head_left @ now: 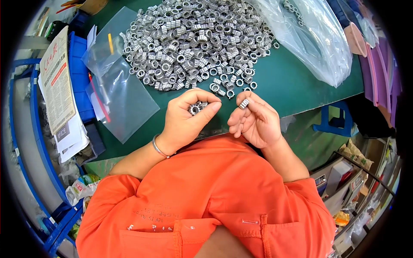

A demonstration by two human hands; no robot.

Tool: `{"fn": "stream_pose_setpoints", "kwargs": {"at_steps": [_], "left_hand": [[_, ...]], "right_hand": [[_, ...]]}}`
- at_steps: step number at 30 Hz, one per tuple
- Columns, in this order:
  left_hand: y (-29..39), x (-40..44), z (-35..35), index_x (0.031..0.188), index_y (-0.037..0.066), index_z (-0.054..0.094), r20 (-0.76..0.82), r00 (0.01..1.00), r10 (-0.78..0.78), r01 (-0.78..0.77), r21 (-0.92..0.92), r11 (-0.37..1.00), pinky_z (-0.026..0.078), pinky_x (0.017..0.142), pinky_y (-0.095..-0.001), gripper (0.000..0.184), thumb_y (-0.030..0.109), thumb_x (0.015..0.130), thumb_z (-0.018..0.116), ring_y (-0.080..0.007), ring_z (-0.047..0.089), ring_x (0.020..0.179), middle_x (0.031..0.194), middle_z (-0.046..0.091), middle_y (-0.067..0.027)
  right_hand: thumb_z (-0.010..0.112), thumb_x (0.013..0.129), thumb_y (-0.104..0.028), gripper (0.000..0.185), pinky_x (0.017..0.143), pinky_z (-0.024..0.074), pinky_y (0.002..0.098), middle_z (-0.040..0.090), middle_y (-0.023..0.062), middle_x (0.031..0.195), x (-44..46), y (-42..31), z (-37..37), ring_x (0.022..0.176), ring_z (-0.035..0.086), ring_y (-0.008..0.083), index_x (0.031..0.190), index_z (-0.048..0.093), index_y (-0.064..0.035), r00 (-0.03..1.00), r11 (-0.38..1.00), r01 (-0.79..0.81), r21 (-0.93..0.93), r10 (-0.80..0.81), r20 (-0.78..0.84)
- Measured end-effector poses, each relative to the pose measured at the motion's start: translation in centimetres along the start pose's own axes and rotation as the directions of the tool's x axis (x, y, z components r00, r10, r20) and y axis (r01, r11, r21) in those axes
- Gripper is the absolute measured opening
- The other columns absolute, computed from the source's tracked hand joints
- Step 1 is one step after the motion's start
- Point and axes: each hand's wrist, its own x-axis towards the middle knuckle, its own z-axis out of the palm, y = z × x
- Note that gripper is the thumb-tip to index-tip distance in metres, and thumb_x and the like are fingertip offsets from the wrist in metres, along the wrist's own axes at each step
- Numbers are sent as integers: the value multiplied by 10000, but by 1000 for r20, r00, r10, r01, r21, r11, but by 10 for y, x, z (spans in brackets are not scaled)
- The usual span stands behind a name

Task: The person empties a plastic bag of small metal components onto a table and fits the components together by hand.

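Note:
Close to my chest, my left hand (189,114) curls around several small toothed metal rings (195,108), which show between the fingers and thumb. Beside it, my right hand (258,118) pinches one toothed metal ring (244,103) between thumb and forefinger, its other fingers loosely bent. The two hands are apart by a small gap. Just beyond them spreads a large heap of the same silvery rings (193,43), with a few loose ones at its near edge.
The heap lies on a green table (301,94). A clear plastic bag (318,47) covers the table's right side. Flat plastic sleeves (124,99) lie at left, near a blue bin (79,73) and a newspaper (58,81). A blue stool (337,120) stands at right.

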Motion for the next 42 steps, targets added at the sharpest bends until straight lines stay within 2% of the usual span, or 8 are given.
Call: {"fn": "stream_pose_setpoints", "kwargs": {"at_steps": [7, 9, 11, 14, 16, 24, 27, 42], "left_hand": [[12, 1, -5, 920, -21, 596, 50, 993, -108, 116, -181, 977, 335, 438, -183, 78, -9, 845, 578, -56, 461, 526, 766, 555, -52], [24, 3, -16, 910, -8, 643, 268, 958, -101, 226, -493, 840, 389, 499, -192, 106, -10, 808, 614, -58, 506, 586, 755, 602, -31], [48, 4, -24, 882, -32, 646, 301, 926, 226, -41, -517, 855, 414, 501, -255, 130, -28, 757, 610, -129, 528, 556, 716, 606, -83], [83, 12, -41, 833, 32, 650, 471, 571, 673, 41, -835, 549, 386, 412, -313, 143, 137, 752, 702, -220, 545, 523, 734, 615, -121], [135, 18, -43, 933, 126, 666, 548, 333, 767, -17, -810, 586, 313, 398, -253, 158, 143, 777, 647, -163, 489, 500, 720, 563, -58], [187, -13, -40, 794, 45, 610, 453, 41, 890, -190, -871, 452, 272, 394, -215, 164, 88, 824, 455, -97, 448, 507, 685, 510, -35], [187, -24, -43, 737, 46, 565, 424, 234, 875, -397, -780, 484, 278, 388, -220, 174, 82, 820, 416, -103, 459, 513, 674, 496, -37], [181, -16, -40, 734, 63, 568, 508, 220, 833, -301, -776, 554, 292, 371, -221, 159, 114, 823, 446, -108, 475, 534, 706, 514, -38]], "right_hand": [[346, 982, -217, 246, 597, 540, 308, 631, 229, 843, -1, 2, -7, 686, 645, 291, 1025, 468, -8, 1000, 998, 13, 62, -14, 17], [383, 978, -213, 234, 599, 537, 299, 633, 211, 839, -1, 4, -6, 664, 641, 266, 1005, 485, -4, 997, 995, 49, 88, -53, 51], [461, 959, -190, 235, 615, 528, 285, 635, 165, 845, -5, 4, 0, 665, 627, 203, 1024, 537, 23, 964, 931, 207, -302, -246, -98], [489, 950, -179, 265, 631, 521, 277, 636, 136, 860, -8, 3, 7, 706, 622, 163, 1083, 564, 39, 925, 800, 272, -535, -371, -85], [495, 946, -160, 277, 641, 518, 270, 635, 125, 877, -8, 3, 10, 737, 616, 154, 1120, 567, 43, 916, 772, 289, -566, -394, -70], [590, 871, -59, 187, 656, 518, 259, 620, 131, 909, -11, 5, 5, 698, 630, 164, 1005, 624, 66, 894, 677, 398, -619, -438, 96], [618, 856, -98, 216, 645, 522, 273, 615, 140, 901, -10, 8, 2, 695, 630, 185, 986, 630, 75, 894, 712, 404, -575, -441, 83], [547, 915, -263, 350, 602, 541, 345, 623, 141, 818, -9, 10, -8, 652, 607, 186, 1027, 599, 65, 948, 912, 292, -288, -317, -41]]}}
